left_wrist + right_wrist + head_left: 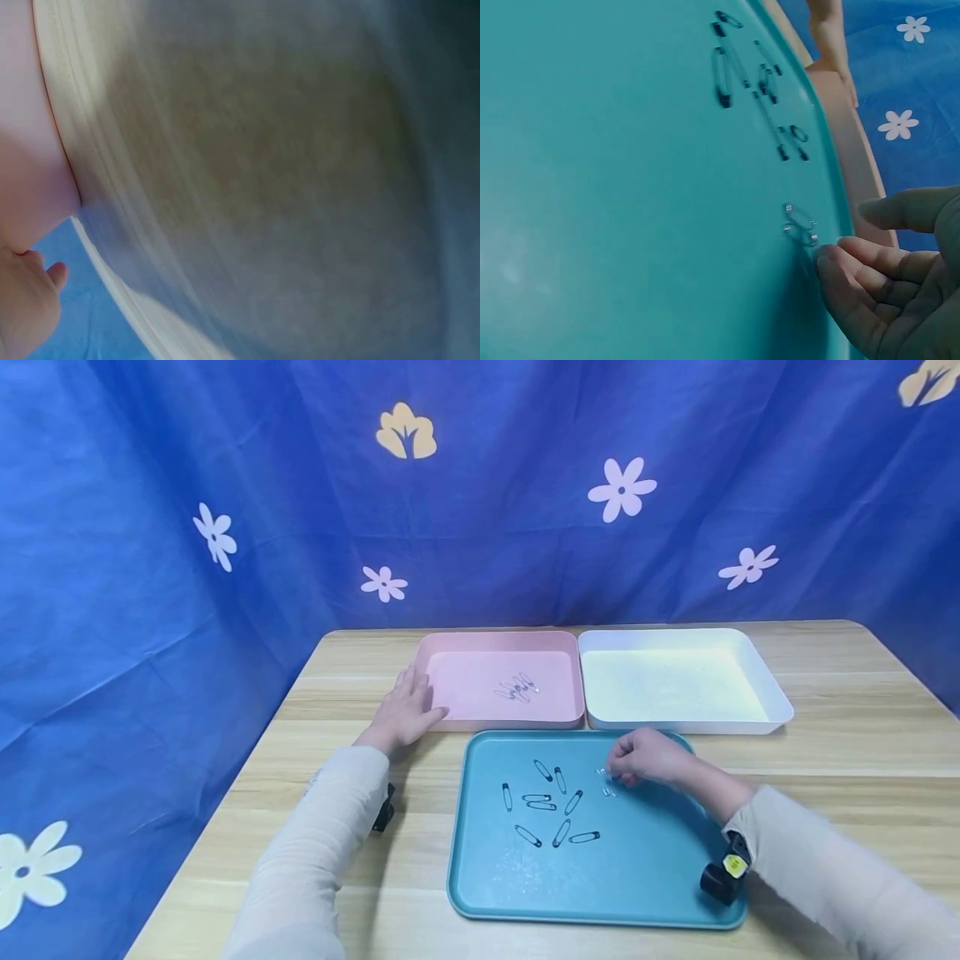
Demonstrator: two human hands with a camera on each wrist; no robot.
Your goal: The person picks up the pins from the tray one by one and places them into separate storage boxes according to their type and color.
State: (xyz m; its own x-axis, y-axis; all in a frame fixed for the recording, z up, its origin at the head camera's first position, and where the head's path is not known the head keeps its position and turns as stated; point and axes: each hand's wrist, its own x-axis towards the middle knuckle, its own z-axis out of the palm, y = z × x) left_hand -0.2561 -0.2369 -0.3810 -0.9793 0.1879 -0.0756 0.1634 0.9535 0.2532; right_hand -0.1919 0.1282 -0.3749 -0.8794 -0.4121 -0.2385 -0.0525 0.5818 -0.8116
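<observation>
Silver safety pins [801, 226] lie bunched on the teal tray [660, 860], right beside the fingertips of the right hand [647, 756], its thumb apart from its bent fingers. Being so thin and close together, two might come up in one pinch, or one skid toward the black safety pins [541, 805]. Spread at the pink tray [465, 668], the left hand [405, 706] could jog it by pressing sideways

Curtained tabletop workspace, blue flowered cloth backdrop [495, 527], wood-look table [862, 760], pink tray [476, 672]
</observation>
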